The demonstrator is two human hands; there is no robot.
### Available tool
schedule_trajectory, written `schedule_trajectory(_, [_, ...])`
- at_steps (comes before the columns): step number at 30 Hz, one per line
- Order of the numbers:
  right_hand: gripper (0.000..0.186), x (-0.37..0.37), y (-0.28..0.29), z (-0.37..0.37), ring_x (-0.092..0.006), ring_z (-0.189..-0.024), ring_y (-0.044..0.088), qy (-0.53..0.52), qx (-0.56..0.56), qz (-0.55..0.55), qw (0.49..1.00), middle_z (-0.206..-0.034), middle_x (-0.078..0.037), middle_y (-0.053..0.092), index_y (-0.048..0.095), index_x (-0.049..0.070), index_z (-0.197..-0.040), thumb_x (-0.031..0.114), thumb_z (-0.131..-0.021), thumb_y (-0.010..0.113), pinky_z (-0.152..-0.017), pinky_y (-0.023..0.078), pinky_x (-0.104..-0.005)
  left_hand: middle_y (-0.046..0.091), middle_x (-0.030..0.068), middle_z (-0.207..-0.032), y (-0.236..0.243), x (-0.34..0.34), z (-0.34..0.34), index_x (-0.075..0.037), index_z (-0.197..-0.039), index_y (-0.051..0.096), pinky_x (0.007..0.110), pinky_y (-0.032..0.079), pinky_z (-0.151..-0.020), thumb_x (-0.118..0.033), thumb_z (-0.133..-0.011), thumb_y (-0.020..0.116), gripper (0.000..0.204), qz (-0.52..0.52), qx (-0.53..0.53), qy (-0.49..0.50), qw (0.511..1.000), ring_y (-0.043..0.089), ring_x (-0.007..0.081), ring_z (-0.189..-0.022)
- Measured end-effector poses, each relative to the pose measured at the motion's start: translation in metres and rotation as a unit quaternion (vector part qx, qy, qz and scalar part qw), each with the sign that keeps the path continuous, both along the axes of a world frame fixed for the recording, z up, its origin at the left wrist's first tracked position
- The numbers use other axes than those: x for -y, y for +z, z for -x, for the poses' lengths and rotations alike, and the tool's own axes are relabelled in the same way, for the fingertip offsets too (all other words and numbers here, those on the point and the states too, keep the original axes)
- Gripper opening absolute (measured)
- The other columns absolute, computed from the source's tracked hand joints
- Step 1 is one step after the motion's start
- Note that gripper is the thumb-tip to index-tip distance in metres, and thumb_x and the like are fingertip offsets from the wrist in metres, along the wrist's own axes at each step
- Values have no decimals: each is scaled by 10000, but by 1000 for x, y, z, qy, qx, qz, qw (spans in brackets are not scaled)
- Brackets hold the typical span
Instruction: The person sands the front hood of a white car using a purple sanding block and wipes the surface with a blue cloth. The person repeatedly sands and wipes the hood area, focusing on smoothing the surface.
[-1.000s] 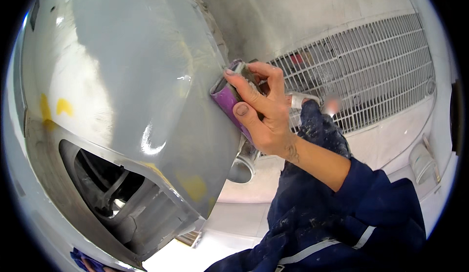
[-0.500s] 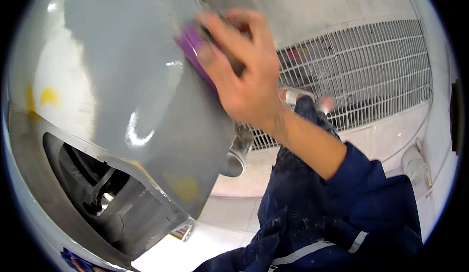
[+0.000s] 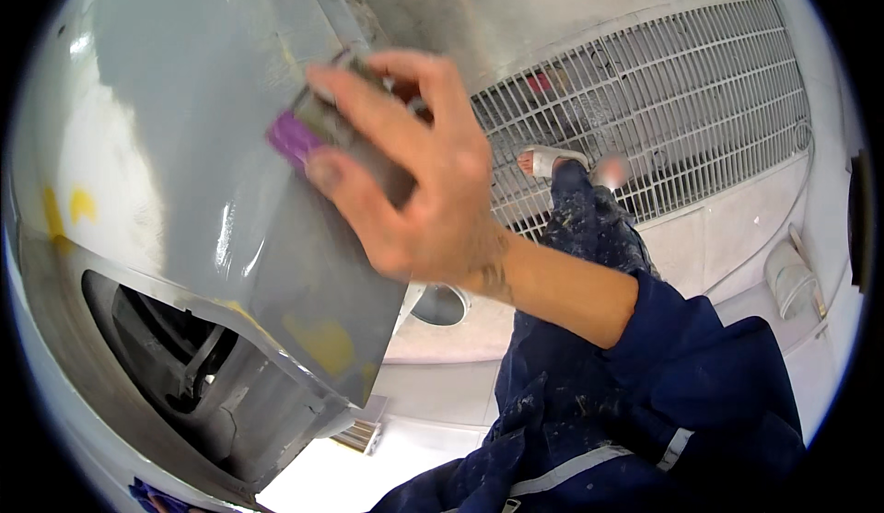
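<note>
My right hand (image 3: 414, 163) is closed round a sanding block (image 3: 345, 126), a worn grey-brown block with a purple strip showing at its lower left end. Thumb and fingers grip opposite sides of it. Beneath lies a curved vehicle body panel (image 3: 193, 145), mostly grey, with a white patch (image 3: 110, 145) and yellow spots (image 3: 318, 343). The block appears to rest on this panel near its right edge; its underside is hidden. My left hand does not show.
Below the panel's grey area is an opening (image 3: 175, 329) with dark parts inside. A metal floor grating (image 3: 663, 108) lies to the right, with my sandalled foot (image 3: 543, 161) on it. A round whitish container (image 3: 440, 306) stands beside the panel; a bucket (image 3: 790, 278) stands far right.
My right hand and the sanding block have moved left and slightly down over the panel. More of the block's top now shows. The view has shifted a little.
</note>
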State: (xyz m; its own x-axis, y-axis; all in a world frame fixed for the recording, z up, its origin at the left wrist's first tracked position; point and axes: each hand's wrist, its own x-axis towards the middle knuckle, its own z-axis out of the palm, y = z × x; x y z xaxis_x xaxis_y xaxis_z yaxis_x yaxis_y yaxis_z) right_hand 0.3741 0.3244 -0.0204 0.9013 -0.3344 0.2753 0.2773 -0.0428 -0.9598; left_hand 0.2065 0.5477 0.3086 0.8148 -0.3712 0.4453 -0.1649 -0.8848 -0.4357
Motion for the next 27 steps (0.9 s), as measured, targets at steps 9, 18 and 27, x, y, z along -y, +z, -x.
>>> schedule_trajectory(9, [415,2,3,7,-245,-932,639,-17,-3,-25,1000,-1130,-185,628,726,7,-1225,228,-879,784,-787,517,-322,646,268,-1276,16,-12,5,49,-1266,651,645,330,-1133,-372,-994,452,539,23,-16,-74,997,519,459,-1298])
schedule_trajectory(18, [488,4,13,57,-352,-986,542,33,-165,15,986,-1096,-238,533,675,-12,-1297,201,-870,777,-860,465,-401,650,259,-1273,1,-10,0,-12,-1277,655,683,340,-1114,-365,-1015,427,495,42,27,-56,997,535,482,-1287])
schedule_trajectory(27, [509,18,28,70,-252,-961,469,52,-393,7,918,-1024,-136,420,667,25,-1348,288,-920,746,-856,439,-353,633,247,-1306,3,1,2,24,-1311,632,664,318,-1149,-387,-1032,426,537,16,8,-38,999,483,459,-1355])
